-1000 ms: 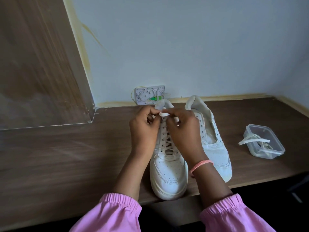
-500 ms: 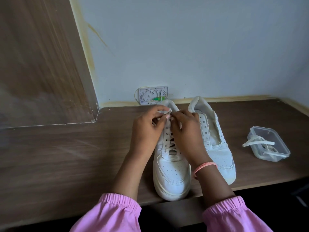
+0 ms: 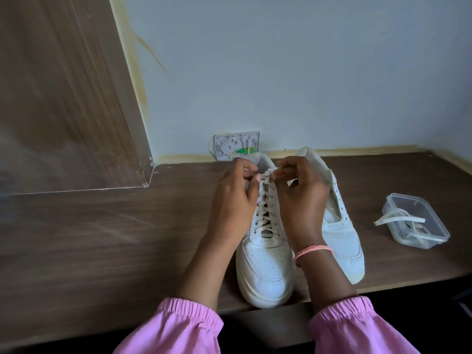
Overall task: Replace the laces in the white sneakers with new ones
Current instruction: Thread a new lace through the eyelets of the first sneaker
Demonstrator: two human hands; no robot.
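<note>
Your desk [image 3: 102, 238] holds the laced sneaker [image 3: 265, 264] under your fingers. Your left hand [image 3: 229, 205] and right hand [image 3: 304, 200] each pinch the lace [image 3: 267, 175] between them at the top eyelets. Uneven pulling could loosen the crossings below your fingertips.

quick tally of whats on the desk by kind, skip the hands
sneakers: 2, one laced and one with bare eyelets
clear plastic tub: 1
loose laces in the tub: tangled, cannot count
Total: 3 things, plus the loose laces
</note>
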